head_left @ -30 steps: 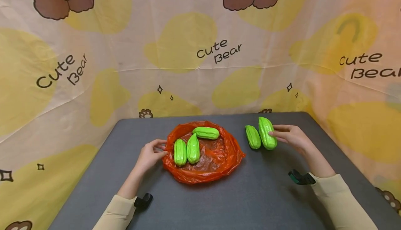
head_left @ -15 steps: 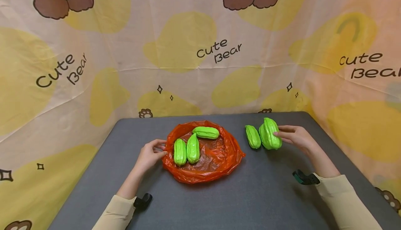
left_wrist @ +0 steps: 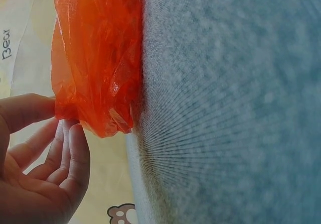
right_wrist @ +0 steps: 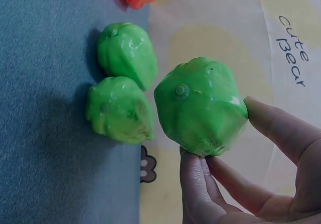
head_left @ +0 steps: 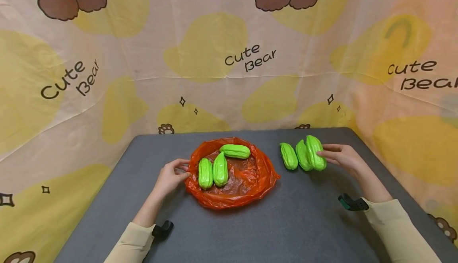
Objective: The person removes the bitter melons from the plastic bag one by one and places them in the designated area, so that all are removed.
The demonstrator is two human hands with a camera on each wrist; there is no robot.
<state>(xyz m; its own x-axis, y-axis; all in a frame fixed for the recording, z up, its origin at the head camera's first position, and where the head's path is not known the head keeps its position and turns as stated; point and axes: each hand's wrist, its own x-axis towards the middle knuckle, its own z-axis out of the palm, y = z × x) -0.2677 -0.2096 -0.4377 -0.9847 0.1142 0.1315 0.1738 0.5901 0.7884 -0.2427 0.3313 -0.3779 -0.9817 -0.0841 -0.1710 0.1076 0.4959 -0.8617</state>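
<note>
My right hand (head_left: 342, 157) holds a bright green, ridged bitter melon (head_left: 315, 153) between thumb and fingers. The right wrist view has this bitter melon (right_wrist: 200, 106) end-on and raised off the table, thumb on one side and fingers on the other. Two more bitter melons stay on the table: one (head_left: 302, 155) partly overlapped by the held one, another (head_left: 288, 156) just to its left. At mid-table an open red plastic bag (head_left: 247, 191) has its edge rolled outward. Its left edge is pinched by my left hand (head_left: 173, 177). Three bitter melons (head_left: 220, 170) lie inside the bag.
The dark grey table (head_left: 268, 231) ends at a cloth backdrop (head_left: 200, 56) printed with bears and lettering, which rises behind it and along both sides. Each wrist wears a dark band, such as the right strap (head_left: 352, 203).
My right hand has shifted slightly to the right with the bitter melon, which uncovers the one behind it on the table. The left hand and the bag have stayed in place.
</note>
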